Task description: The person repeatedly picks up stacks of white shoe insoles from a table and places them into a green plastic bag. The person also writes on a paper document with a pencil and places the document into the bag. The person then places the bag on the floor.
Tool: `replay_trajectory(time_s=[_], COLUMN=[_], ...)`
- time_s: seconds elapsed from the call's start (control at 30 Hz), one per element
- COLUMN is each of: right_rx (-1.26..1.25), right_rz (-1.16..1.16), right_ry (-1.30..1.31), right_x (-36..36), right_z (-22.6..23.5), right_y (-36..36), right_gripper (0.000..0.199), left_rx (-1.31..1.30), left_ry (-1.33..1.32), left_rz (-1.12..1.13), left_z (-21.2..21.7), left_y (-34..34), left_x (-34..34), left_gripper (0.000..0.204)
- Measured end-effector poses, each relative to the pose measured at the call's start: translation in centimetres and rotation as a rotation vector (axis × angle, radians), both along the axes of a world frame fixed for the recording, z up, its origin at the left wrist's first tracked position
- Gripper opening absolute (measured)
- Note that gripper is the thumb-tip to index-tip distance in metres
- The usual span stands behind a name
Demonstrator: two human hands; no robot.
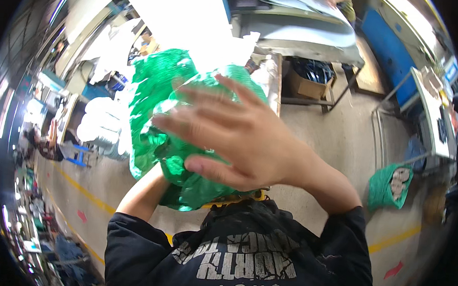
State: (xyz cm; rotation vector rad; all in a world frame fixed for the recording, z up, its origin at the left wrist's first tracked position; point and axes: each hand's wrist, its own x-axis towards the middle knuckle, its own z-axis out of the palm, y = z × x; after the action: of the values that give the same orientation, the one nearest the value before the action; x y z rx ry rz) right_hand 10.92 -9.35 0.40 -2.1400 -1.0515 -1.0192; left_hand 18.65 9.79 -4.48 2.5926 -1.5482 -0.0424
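Observation:
A crumpled green woven sack (156, 92) is spread in front of me, bunched into folds toward its near end. Above it my right hand (234, 138) is stretched out with fingers spread, smeared by motion and with nothing in it. Whether the palm touches the sack I cannot tell. My left forearm (142, 194) reaches up into the sack's near folds, and the green material hides my left hand and its fingers.
Beyond the sack is a glaring white surface (178, 16). A cardboard box (307, 86) sits under the far table. At right, another green sack (379, 187) holds pale pieces. White bundles (103, 121) stand left. One person (47, 146) is at far left; another person's hand (330, 0) rests on sheets at the back.

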Motion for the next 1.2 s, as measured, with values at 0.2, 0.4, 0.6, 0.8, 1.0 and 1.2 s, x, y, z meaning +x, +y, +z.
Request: replay_trajectory(time_s=[0.2,0.4,0.6,0.8,1.0,1.2], right_rx=[-0.615,-0.657,-0.543,-0.698,-0.71,-0.563], right_rz=[-0.218,-0.004,0.107,-0.727,-0.582,-0.627], right_ry=[0.732,0.578,1.039,0.602,0.508,0.534], right_x=[-0.4,-0.5,4.0,7.4,5.0,0.8], right_z=[-2.5,2.5,-2.1,-3.8,-2.5,-2.1], right_y=[-3.3,-1.6,2.6,-3.6,2.6,9.5], right_gripper=[0.039,0.042,0.024,0.038,0.058,0.069], left_rx=[0.266,0.444,0.244,0.319,0.358,-0.686], left_ry=[0.031,0.269,0.154,0.098,0.196,0.267], left_rz=[0.556,0.51,0.397,0.644,0.509,0.096], left_z=[4.2,6.2,6.5,6.1,6.2,10.2], left_y=[7.2,8.6,9.2,12.7,14.1,25.0], left_x=[1.2,0.5,-1.6,-1.4,-1.1,-1.0], left_gripper=[0.038,0.031,0.048,0.099,0.084,0.043])
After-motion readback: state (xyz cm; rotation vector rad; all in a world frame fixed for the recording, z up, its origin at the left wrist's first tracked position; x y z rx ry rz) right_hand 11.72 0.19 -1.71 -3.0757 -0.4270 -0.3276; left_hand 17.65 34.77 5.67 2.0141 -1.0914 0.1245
